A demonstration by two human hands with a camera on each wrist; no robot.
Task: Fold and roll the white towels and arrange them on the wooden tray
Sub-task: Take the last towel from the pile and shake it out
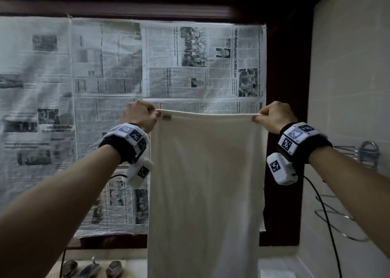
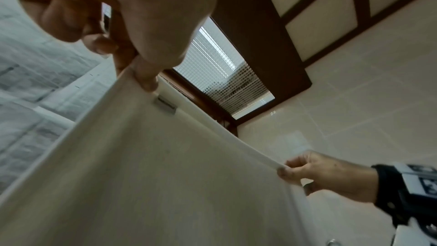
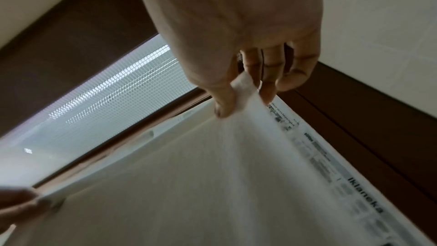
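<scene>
The left hand (image 1: 140,114) and right hand (image 1: 274,115) each pinch a top corner of the white towel (image 1: 205,182), which hangs spread in front of the newspaper-covered window (image 1: 105,66).

white towel (image 1: 205,178) held up in the air, spread flat and hanging straight down like a sheet, top edge level and pulled nearly taut with a slight sag in the middle. Plain cloth, no pattern, thin hem along the top, small grey label (image 1: 167,118) sewn just under the top edge at the left corner. Top corners pinched, one by the left hand (image 1: 141,115), one by the right hand (image 1: 274,115). Lower end runs out of the head view, bottom edge not visible
</scene>
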